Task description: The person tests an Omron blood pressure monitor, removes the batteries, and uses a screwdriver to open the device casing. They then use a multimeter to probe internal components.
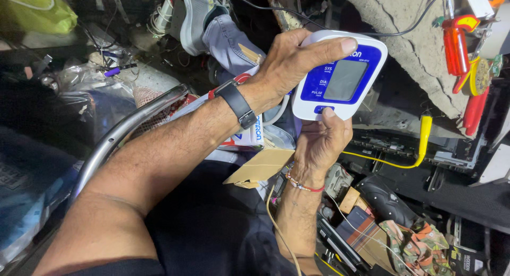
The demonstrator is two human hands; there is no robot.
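Seen from above, looking down along two bare forearms over a dark lap. Left hand [289,63], black watch [237,103] at the wrist, wrapped over the top edge of a white and blue blood pressure monitor [340,77], fingers closed along its upper rim. Right hand [321,140], beaded bracelet [300,184] at the wrist, cupped beneath the monitor, thumb pressed on the button under the blank grey screen. Monitor held in mid-air between both hands, tilted, above a torn piece of cardboard [260,167] and a printed box [249,135]. Below right, cluttered worktop with a yellow cable [422,140]. Farther off, red-handled tools [459,45] hung at right, a green bag [37,10] at top left. Likely risk: monitor slipping from a loosened grip onto the clutter below, or its pale tube snagging.
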